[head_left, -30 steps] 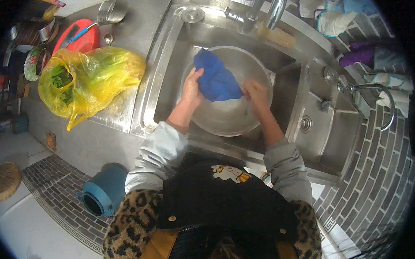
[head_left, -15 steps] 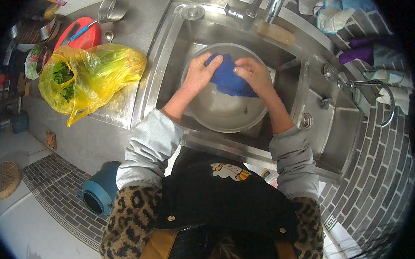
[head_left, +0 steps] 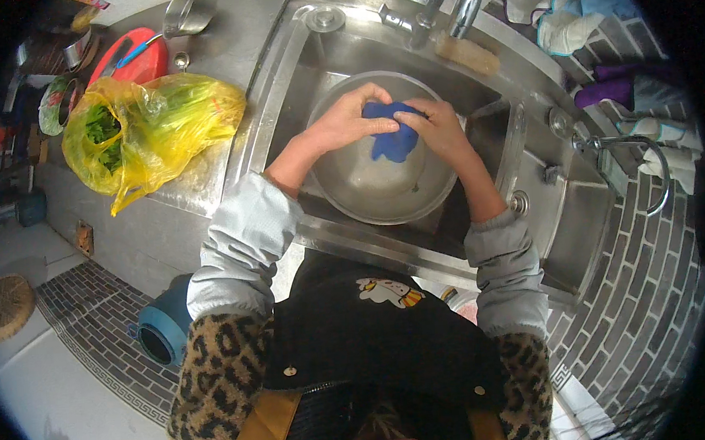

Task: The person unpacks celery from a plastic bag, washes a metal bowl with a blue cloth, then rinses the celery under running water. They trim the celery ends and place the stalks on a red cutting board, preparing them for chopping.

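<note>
A blue cloth (head_left: 395, 141) is bunched between my two hands, above a round metal basin (head_left: 343, 198) that sits in the sink. My left hand (head_left: 353, 118) grips the cloth from the left, its thumb laid across the front. On the other side my right hand (head_left: 439, 126) pinches the cloth's upper right part with its thumb and fingers. The lower end of the cloth hangs loose over the basin. Pale, cloudy water seems to lie in the basin, with a small dark bit near its lower right.
Around the basin is the steel sink (head_left: 283, 120), with a tap (head_left: 469, 7) at its back and a smaller sink bowl (head_left: 569, 240) to the right. A yellow plastic bag (head_left: 157, 142) of green vegetables lies on the left counter, near a red board (head_left: 141, 64) with a blue-handled knife.
The cloth was spread wider and flatter; now it is gathered into a smaller bunch. My left hand has turned and its thumb has come across the cloth toward my right hand.
</note>
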